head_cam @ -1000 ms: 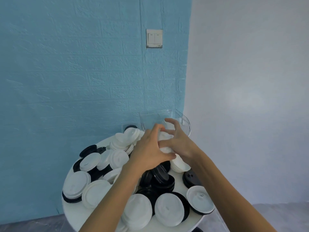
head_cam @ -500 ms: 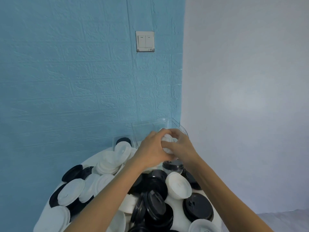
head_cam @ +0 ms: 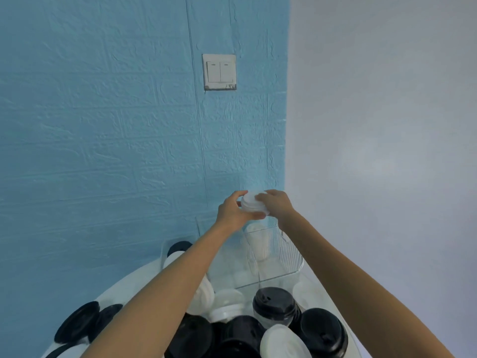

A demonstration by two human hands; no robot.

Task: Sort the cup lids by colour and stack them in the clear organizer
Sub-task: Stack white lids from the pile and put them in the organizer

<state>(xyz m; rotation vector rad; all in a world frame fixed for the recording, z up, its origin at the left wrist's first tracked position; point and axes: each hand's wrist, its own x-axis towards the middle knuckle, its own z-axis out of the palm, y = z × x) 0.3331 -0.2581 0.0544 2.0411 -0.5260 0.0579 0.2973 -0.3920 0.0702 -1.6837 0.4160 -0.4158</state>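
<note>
I hold the white lids (head_cam: pixel 252 204) flat, pinched between left hand (head_cam: pixel 230 212) and right hand (head_cam: pixel 276 204) fingers, directly above the clear organizer (head_cam: pixel 284 250).

Matt white plastic lids (head_cam: pixel 254 204), glossy black plastic lids (head_cam: pixel 274 302), clear ribbed plastic organizer (head_cam: pixel 286 251), rough blue wall (head_cam: pixel 103 138)

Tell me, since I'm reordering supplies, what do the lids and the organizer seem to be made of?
The white lids held by the left hand and right hand look like thin moulded plastic, matte. The black lids look like the same plastic with a slight sheen. The clear organizer seems to be rigid transparent plastic, perhaps acrylic, with ribbed walls you can see through.
</note>
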